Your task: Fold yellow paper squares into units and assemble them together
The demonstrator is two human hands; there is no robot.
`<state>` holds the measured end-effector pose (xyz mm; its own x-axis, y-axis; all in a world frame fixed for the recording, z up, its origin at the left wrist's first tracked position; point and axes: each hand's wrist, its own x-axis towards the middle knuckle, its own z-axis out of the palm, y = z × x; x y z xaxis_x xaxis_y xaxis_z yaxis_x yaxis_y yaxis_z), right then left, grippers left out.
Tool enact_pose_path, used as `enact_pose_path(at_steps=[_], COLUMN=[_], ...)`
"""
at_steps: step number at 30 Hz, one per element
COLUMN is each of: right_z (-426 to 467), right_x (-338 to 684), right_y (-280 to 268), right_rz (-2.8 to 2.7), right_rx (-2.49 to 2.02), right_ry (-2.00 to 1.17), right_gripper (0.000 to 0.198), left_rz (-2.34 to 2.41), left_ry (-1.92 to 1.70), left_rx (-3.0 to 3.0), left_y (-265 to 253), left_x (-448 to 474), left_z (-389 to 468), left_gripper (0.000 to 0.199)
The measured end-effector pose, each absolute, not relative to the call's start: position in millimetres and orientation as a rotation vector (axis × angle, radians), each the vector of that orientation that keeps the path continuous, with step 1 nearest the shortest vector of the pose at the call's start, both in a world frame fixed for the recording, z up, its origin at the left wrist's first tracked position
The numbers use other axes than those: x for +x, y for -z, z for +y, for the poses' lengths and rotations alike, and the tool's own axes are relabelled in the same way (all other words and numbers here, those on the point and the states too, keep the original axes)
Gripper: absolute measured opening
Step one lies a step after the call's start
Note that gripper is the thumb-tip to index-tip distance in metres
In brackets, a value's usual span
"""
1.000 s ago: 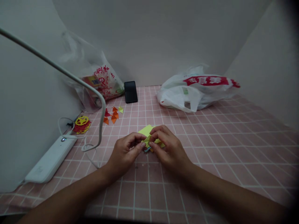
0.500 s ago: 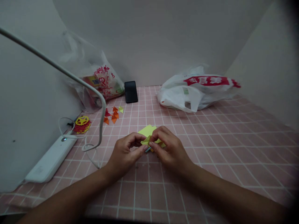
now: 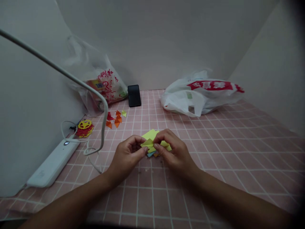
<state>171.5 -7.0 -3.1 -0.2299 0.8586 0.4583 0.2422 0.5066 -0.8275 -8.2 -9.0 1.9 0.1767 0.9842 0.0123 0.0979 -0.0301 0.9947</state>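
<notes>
Between my two hands is a small folded piece of yellow paper [image 3: 148, 143], creased to a point at its upper left. My left hand [image 3: 130, 152] pinches its left side between thumb and fingers. From the other side, the thumb and fingertips of my right hand [image 3: 171, 147] are closed on it. Beneath and behind it on the table lies a yellow paper sheet [image 3: 150, 133]. Edges of blue paper [image 3: 151, 154] and a bit of orange paper show below; how they are stacked is hidden by my hands.
Small folded orange papers [image 3: 117, 119] lie to the left, near yellow and red cutouts [image 3: 84, 128]. A white power bank [image 3: 51, 163] has a looped cable. A phone [image 3: 134, 95] stands between a clear bag [image 3: 107, 82] and a white plastic bag [image 3: 202, 95]. A grey stalk [image 3: 59, 69] crosses the upper left.
The folded yellow paper now looks wider and flatter between my fingers. My left thumb has shifted slightly up and left, and more blue paper shows underneath. The view has tilted a little.
</notes>
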Motion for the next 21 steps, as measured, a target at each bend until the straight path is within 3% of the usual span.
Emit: enact_pose_path(at_steps=[8, 21], right_z=[-4.4, -3.4], right_x=[171.3, 170.0], right_y=[6.0, 5.8], right_rz=[-1.683, -1.757], right_rx=[-0.957, -0.922], right_ry=[-0.899, -0.806], right_gripper=[0.007, 0.014], left_rz=[1.153, 1.122], left_ry=[-1.077, -1.073], left_rx=[1.234, 1.251], left_y=[-8.4, -4.9], left_x=[-7.1, -7.1], left_z=[-7.1, -7.8], left_gripper=[0.018, 0.019])
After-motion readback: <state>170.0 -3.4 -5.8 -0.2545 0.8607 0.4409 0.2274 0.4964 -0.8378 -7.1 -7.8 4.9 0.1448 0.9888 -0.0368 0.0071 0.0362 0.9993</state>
